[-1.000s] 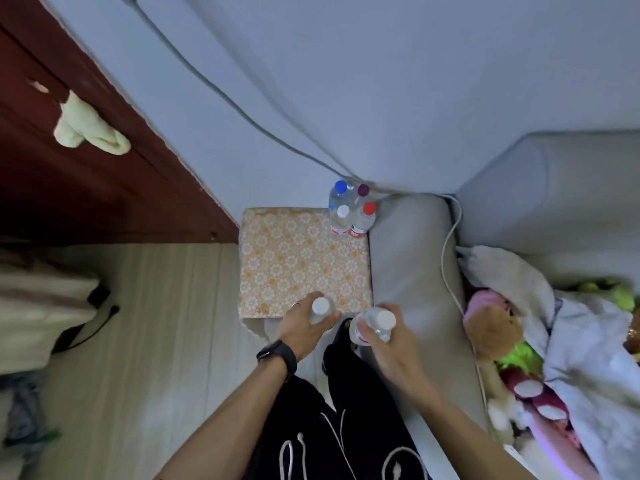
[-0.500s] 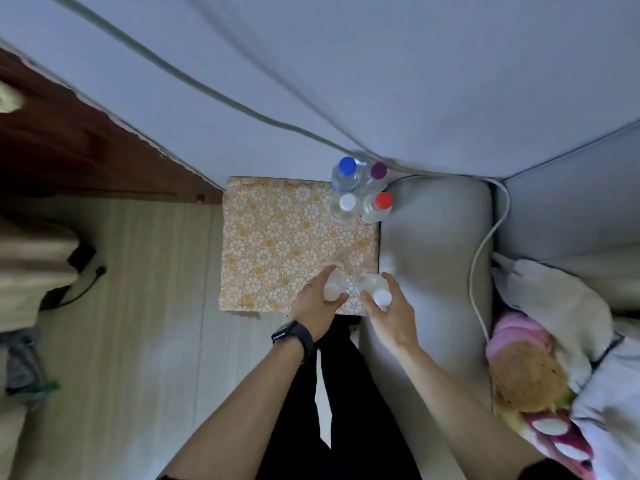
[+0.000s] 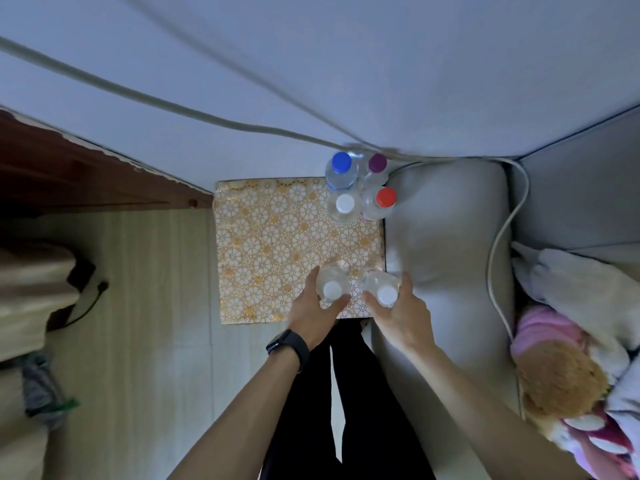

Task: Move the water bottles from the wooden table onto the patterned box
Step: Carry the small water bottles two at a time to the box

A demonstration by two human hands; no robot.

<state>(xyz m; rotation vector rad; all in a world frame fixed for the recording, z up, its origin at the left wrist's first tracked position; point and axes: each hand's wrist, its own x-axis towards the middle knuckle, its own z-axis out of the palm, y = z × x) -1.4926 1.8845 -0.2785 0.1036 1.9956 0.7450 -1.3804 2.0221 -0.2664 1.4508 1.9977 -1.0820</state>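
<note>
Patterned box (image 3: pixel 277 251) seen from above; far edge against the wall, right edge tight beside a grey sofa arm (image 3: pixel 443 237); left and near edges open to the wood floor (image 3: pixel 145 306); left half and centre of the box top bare.

Far right corner holds four upright bottles packed close: blue-capped bottle (image 3: pixel 341 169) and purple-capped bottle (image 3: pixel 376 164) at the back, white-capped bottle (image 3: pixel 344 206) and red-capped bottle (image 3: pixel 381 202) in front; the red one sits at the box's right edge.

Left hand (image 3: pixel 317 315), black watch (image 3: pixel 289 344) on the wrist, fingers curled round the left-hand bottle (image 3: pixel 332 284); right hand (image 3: pixel 401 317) grips the right-hand bottle (image 3: pixel 379 285) likewise. Both are clear and white-capped, side by side over the near right corner, narrow gap between; cannot tell whether the bases touch the top; fill level unreadable.

White cable (image 3: pixel 498 244) runs down the sofa arm's right side.
</note>
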